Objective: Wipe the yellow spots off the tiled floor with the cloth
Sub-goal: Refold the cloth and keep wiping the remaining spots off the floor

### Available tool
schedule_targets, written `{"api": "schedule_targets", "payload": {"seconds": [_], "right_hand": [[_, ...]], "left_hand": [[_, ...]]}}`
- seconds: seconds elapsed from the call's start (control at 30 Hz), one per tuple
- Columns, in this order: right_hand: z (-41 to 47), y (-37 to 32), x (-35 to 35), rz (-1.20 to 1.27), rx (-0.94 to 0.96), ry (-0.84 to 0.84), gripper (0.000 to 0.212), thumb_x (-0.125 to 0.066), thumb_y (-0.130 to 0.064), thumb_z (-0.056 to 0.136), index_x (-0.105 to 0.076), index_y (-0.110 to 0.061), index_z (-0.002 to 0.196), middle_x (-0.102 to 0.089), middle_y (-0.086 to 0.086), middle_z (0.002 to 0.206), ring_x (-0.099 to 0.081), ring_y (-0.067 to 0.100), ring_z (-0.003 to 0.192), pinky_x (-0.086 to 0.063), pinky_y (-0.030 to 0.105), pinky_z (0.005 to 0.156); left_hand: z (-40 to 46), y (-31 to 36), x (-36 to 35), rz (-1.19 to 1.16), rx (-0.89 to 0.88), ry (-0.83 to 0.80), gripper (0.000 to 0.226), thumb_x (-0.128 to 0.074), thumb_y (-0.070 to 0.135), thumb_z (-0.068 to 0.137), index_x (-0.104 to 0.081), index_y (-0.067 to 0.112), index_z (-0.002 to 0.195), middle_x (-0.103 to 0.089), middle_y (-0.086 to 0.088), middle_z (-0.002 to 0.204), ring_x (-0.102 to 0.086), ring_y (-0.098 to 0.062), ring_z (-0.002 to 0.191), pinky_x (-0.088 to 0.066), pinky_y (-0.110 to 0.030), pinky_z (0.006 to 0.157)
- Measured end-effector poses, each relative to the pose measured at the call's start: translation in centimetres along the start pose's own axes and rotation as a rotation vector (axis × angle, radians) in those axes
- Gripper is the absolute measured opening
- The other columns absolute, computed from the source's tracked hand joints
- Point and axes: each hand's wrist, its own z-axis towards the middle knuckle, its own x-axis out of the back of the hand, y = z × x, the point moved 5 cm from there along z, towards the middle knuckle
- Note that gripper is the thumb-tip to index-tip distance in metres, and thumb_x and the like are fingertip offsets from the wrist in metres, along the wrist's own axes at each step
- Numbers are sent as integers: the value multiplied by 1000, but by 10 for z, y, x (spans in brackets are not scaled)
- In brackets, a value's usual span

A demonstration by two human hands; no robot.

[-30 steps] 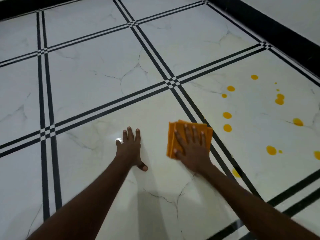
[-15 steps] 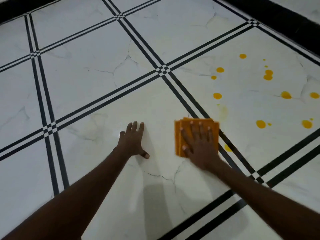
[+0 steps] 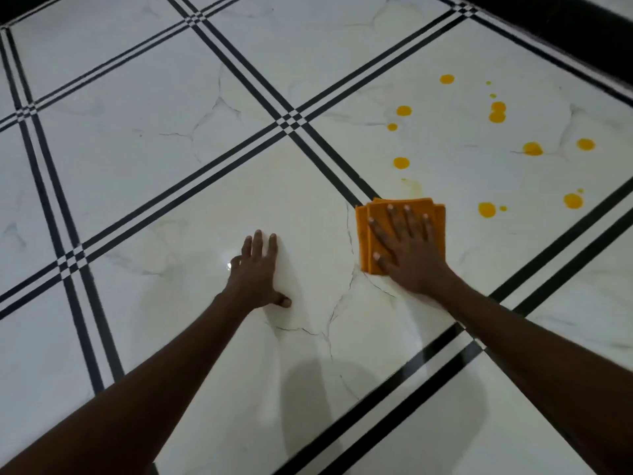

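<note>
A folded orange cloth (image 3: 371, 212) lies flat on the white marble-look floor (image 3: 171, 149), over the black tile lines. My right hand (image 3: 409, 250) presses flat on it, fingers spread. My left hand (image 3: 257, 272) rests palm down on the bare tile to the cloth's left, holding nothing. Several yellow spots dot the tile beyond and to the right of the cloth; the nearest are one (image 3: 401, 162) just past it and one (image 3: 486, 209) to its right. A faint yellowish smear (image 3: 411, 186) shows right at the cloth's far edge.
Black double lines (image 3: 291, 123) cross between the tiles. A black border strip (image 3: 555, 32) runs along the far right edge of the floor. My shadow falls on the tile near me.
My right hand slid the cloth to the right across the black lines onto the spotted tile. The two nearest spots are gone, leaving a faint smear. The view shifted right.
</note>
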Motion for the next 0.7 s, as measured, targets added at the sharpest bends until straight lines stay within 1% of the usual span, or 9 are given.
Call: {"api": "schedule_targets", "payload": {"seconds": [0.07,0.13,0.2,0.3,0.4,0.47,0.57,0.63,0.7], "right_hand": [[-17,-29,-3,30,15,-1,73,-29,-54,97,-6,-30,162,-10,17,168,-7,45,154,-8,66,121],[-64,-65,-8,55,119,-12,75,-34,-55,98,-1,-32,162,1,13,170,4,41,155,-2,64,122],[-112,-75,-7,104,173,-68,76,-38,-57,99,0,-35,161,6,7,170,9,35,156,2,61,123],[-122,-24,-5,78,91,-33,71,-33,-57,100,-6,-34,161,-4,7,170,-3,36,156,-9,63,123],[-55,52,2,-12,-79,-17,70,-22,-58,99,-5,-32,161,-11,14,169,-13,43,154,-13,65,120],[-3,68,8,-8,-178,-36,75,-20,-60,95,-11,-29,161,-11,16,168,-12,46,153,-13,67,119],[25,14,7,5,-152,0,75,-26,-57,93,-26,-23,160,-21,21,165,-21,50,150,-19,70,117],[-6,-41,-1,14,-18,-25,73,-28,-56,96,-13,-28,162,-7,17,169,-5,46,154,-8,67,121],[-60,-54,-5,48,11,-46,73,-27,-58,99,-2,-31,162,3,12,170,6,40,155,-1,64,122]], "left_hand": [[7,23,0,-34,-3,-31,128,-77,56,76,12,10,158,19,-20,163,8,-38,153,-24,-55,118],[17,31,1,-60,19,-66,119,-69,55,85,14,9,157,23,-20,162,11,-38,152,-22,-56,119],[19,33,-4,-64,12,-79,127,-70,62,80,19,14,156,28,-19,161,15,-39,151,-16,-57,120],[9,38,-14,-45,-68,-58,145,-76,71,64,27,22,154,37,-16,157,26,-39,148,-4,-57,120],[11,46,-13,6,-98,-29,154,-80,71,56,27,19,154,36,-17,157,26,-39,148,-4,-58,119],[14,51,-10,29,-75,-40,158,-84,68,54,27,16,153,34,-20,158,23,-43,148,-7,-60,119],[15,58,-8,44,-46,-44,158,-87,62,54,27,15,153,33,-21,158,21,-44,148,-9,-60,119],[13,56,-7,44,-35,-37,158,-87,63,55,27,16,153,33,-19,159,22,-43,149,-9,-59,120],[12,55,-8,54,-43,-42,157,-86,64,55,27,17,153,32,-19,159,21,-42,149,-9,-58,120]]}}
